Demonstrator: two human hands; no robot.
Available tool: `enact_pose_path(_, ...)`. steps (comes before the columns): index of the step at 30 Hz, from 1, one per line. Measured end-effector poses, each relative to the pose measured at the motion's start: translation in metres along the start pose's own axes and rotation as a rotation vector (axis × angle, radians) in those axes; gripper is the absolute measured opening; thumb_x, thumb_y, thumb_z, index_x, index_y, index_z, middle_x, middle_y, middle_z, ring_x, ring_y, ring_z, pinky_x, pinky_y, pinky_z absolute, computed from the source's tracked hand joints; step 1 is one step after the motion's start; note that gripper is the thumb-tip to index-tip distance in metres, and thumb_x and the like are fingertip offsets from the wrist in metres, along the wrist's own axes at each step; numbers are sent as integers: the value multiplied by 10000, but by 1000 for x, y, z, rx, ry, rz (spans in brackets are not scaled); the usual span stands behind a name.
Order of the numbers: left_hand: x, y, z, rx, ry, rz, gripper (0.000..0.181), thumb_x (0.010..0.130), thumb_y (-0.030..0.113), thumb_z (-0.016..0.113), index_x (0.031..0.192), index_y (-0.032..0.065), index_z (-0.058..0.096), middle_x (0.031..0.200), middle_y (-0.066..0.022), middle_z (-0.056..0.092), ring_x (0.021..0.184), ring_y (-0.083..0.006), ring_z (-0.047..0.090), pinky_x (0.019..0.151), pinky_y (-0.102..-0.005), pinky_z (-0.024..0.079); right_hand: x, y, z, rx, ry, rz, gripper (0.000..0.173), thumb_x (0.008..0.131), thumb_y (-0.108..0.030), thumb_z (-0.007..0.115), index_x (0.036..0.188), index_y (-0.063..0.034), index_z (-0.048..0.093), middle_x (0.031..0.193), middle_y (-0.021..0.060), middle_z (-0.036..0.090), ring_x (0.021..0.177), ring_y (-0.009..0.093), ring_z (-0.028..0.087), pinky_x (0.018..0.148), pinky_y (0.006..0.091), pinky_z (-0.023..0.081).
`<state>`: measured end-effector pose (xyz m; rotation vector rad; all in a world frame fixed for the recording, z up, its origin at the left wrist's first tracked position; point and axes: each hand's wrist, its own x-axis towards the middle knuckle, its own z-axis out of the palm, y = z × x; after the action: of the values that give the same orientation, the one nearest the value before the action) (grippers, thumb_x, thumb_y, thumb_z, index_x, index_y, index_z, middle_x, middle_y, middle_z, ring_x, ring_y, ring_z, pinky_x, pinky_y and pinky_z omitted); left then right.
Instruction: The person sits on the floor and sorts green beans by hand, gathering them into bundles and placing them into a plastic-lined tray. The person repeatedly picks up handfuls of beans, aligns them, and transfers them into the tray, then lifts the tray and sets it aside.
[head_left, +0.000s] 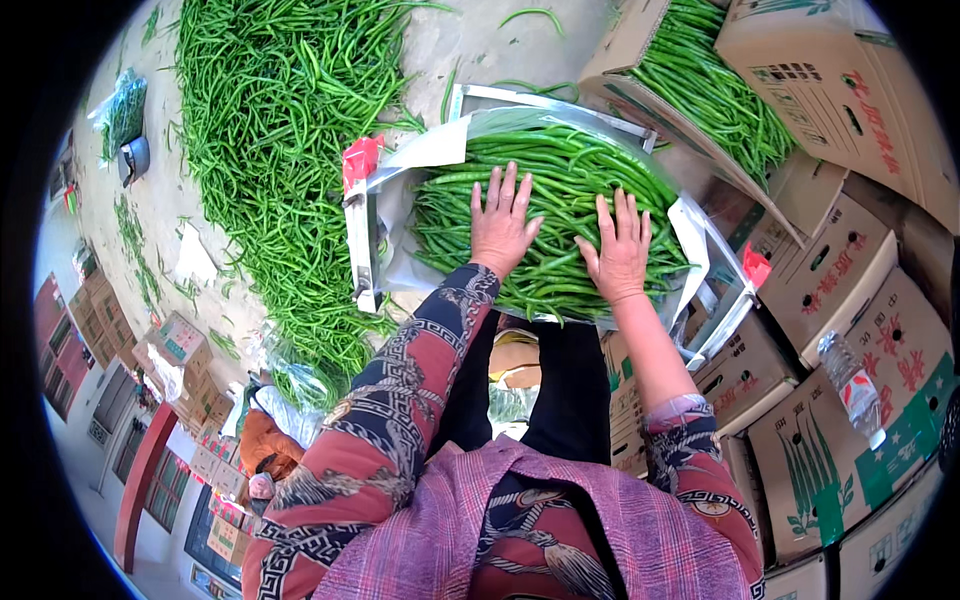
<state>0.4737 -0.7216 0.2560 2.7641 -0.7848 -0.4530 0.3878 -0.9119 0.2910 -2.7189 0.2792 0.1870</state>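
Note:
Long green chili peppers (555, 169) fill a plastic-lined holder before me, most of them lying roughly lengthwise. My left hand (501, 221) rests flat on the left part of these peppers, palm down. Farther right, my right hand (619, 247) presses on them too, fingers spread, holding nothing. Clear plastic lining and a white sheet (431, 146) rise around the peppers. A metal frame (363, 251) supports the lining, with red material (363, 157) at its left corner and a red piece (756, 265) at its right.
A large heap of loose peppers (277, 112) covers the floor at left. An open carton of peppers (709, 90) stands at upper right. Printed cartons (817, 277) are stacked at right, a plastic bottle (852, 386) lying on them. A person in orange (266, 446) is at lower left.

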Motion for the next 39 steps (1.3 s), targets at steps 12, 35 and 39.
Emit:
enact_pose_path(12, 13, -18, 42, -17, 7, 16, 804, 783, 391, 685, 1462, 165, 317, 1544, -126, 233, 1404, -340, 247, 1087, -581, 217, 9, 21, 57, -55, -12, 6, 775, 773, -353, 716, 1434, -160, 361, 1494, 174, 315, 1364, 370, 318, 1111, 552, 224)
enact_pose_path(35, -6, -14, -16, -160, 21, 62, 697, 856, 445, 614, 1453, 201, 350, 1544, -124, 245, 1420, -320, 232, 1126, -556, 164, -12, -15, -6, -87, 44, -9, 697, 823, -428, 663, 1414, -150, 420, 1475, 194, 343, 1354, 382, 333, 1111, 537, 239)
enact_pose_path(39, -27, -29, -20, -109, -2, -13, 734, 864, 493, 583, 1474, 186, 312, 1555, -150, 203, 1427, -327, 213, 1129, -569, 145, 3, -40, 25, -67, -17, -108, 694, 819, -410, 671, 1420, -182, 411, 1495, 164, 326, 1366, 370, 323, 1117, 541, 226)
